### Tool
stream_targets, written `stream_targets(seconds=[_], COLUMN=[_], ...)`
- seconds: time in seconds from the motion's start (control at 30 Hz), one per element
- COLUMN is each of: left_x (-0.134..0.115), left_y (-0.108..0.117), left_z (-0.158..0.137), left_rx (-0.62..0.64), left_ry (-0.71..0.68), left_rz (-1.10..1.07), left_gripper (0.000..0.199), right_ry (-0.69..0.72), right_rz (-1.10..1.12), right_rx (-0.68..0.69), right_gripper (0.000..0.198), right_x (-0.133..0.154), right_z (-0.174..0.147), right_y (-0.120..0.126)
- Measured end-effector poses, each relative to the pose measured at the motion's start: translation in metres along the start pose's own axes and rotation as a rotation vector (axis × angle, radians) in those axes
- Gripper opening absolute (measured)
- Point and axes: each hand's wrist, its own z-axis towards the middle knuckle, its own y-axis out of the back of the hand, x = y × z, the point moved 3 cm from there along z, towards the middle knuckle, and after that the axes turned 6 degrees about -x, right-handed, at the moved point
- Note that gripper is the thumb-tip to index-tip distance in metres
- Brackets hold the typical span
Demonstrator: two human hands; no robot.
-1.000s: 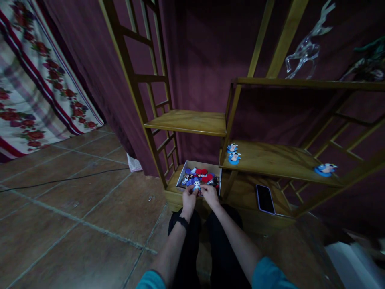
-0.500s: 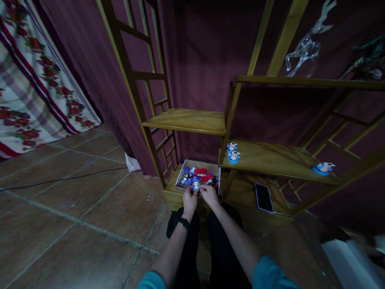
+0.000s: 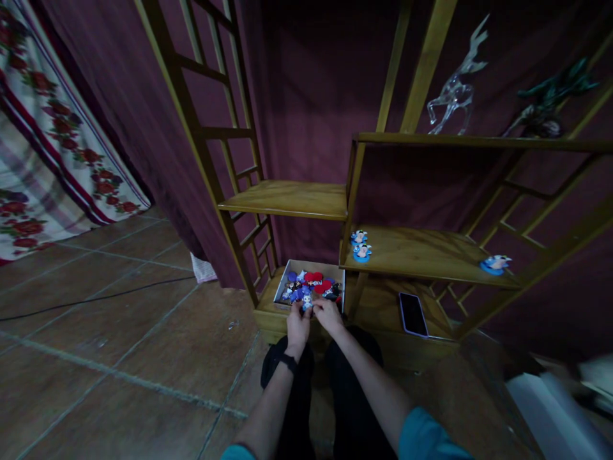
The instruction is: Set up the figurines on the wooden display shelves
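A small purple-and-white figurine point(image 3: 307, 301) is held in front of me at the near edge of an open cardboard box point(image 3: 276, 295). My left hand point(image 3: 299, 323) has its fingers closed on the figurine's left side and base. The fingers of my right hand point(image 3: 327, 314) pinch at its right side. Inside the box lies a jumble of small figurines, among them red ones point(image 3: 313, 278) and purple ones point(image 3: 297, 293). My fingers hide the lower part of the held figurine.
The box rests on the low left shelf. Blue-based figurines point(image 3: 362, 253) stand on the middle shelf, another point(image 3: 495, 264) at its right end. A phone point(image 3: 412, 314) lies below. A glass deer point(image 3: 454, 96) and a dark green ornament point(image 3: 546, 105) stand higher. A cable point(image 3: 119, 294) crosses the floor.
My view has turned slightly right and up, so the shelves appear further left and lower. Both hands keep hold of the figurine, with little visible change in grip.
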Motion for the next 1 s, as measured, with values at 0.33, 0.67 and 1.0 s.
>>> stream_targets(seconds=[0.33,0.67,1.0], left_x=[0.008,-0.007,0.0], left_y=[-0.004,0.0,-0.004], left_z=[0.0,-0.002,0.001], left_rx=[-0.013,-0.022,0.04], left_ry=[-0.018,-0.041,-0.032], left_rz=[-0.06,-0.04,-0.082], left_gripper=[0.024,0.019,0.018], right_ry=[-0.051,0.036,0.0], right_rz=[-0.001,-0.012,-0.063], right_rx=[0.009,0.032,0.072], right_gripper=[0.029,0.03,0.031], right_x=[-0.002,-0.004,-0.004], right_z=[0.0,0.003,0.005], right_y=[-0.001,-0.005,-0.002])
